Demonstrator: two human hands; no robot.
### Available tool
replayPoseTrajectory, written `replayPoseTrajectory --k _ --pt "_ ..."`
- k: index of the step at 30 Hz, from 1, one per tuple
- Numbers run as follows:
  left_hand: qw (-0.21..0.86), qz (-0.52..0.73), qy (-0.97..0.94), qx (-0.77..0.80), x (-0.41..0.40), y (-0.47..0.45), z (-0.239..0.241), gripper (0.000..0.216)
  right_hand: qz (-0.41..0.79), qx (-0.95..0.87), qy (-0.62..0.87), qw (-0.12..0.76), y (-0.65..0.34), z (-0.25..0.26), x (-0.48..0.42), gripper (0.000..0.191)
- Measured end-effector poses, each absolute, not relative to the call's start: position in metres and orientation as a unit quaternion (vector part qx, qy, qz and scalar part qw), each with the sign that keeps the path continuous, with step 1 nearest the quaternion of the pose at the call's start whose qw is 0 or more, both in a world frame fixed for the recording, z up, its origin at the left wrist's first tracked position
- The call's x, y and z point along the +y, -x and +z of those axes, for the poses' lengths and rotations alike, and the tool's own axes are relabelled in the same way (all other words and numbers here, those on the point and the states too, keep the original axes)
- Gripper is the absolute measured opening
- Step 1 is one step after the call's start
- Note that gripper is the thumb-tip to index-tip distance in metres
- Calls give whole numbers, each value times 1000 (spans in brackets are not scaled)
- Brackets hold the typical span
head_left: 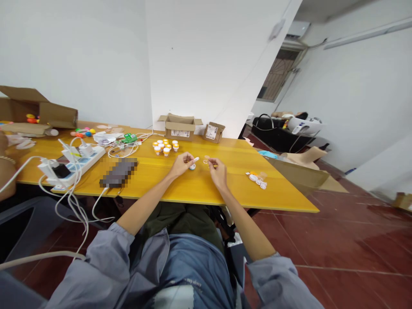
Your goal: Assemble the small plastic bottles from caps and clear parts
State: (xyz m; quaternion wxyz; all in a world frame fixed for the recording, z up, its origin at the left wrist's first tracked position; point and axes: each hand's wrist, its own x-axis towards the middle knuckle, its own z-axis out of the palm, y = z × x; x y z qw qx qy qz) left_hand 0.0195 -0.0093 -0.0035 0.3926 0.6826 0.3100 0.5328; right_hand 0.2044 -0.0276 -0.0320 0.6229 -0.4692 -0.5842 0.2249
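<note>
Over the middle of the yellow table (180,189) my left hand (182,165) is closed, with a small white piece (196,159) at its thumb and fingertips. Just beneath those fingertips sits a small round white and bluish thing (192,167), partly hidden by the hand. My right hand (218,172) faces it a short way to the right, thumb and fingers pinched together. At its fingertips is a thin, pale, clear ring-like piece (206,159); its kind is too small to make out. The two hands are apart.
Several white-and-orange small cups (165,150) stand beyond my left hand. White and clear small parts (257,179) lie at the right. Two cardboard boxes (180,128) are at the back. Leftward are a phone (118,173), a power strip (86,161) with cables, and another person's arm (5,180).
</note>
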Motion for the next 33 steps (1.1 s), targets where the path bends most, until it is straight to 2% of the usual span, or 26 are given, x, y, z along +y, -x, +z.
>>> replayPoseTrajectory --k 3,7,12,16,20,26,33 --pt "387 539 -677 319 -8 -18 -4 35 150 -592 529 589 -208 -37 -26 15" --pt "389 544 -670 324 -7 -16 -4 32 81 -575 626 520 -211 -41 -25 20" --pt "403 550 -658 320 -7 -17 -3 35 79 -599 673 427 -213 -44 -24 18" --pt "418 545 -655 315 -9 -18 -2 39 47 -630 667 394 -212 -42 -26 13" --pt "424 543 -656 310 -9 -17 -3 39 42 -658 630 411 -207 -38 -28 13" --pt "442 523 -664 299 -10 -19 -3 38 121 -700 498 498 -199 -36 -30 20" --pt "451 501 -682 284 -6 -19 -7 34 142 -708 431 541 -193 -31 -37 24"
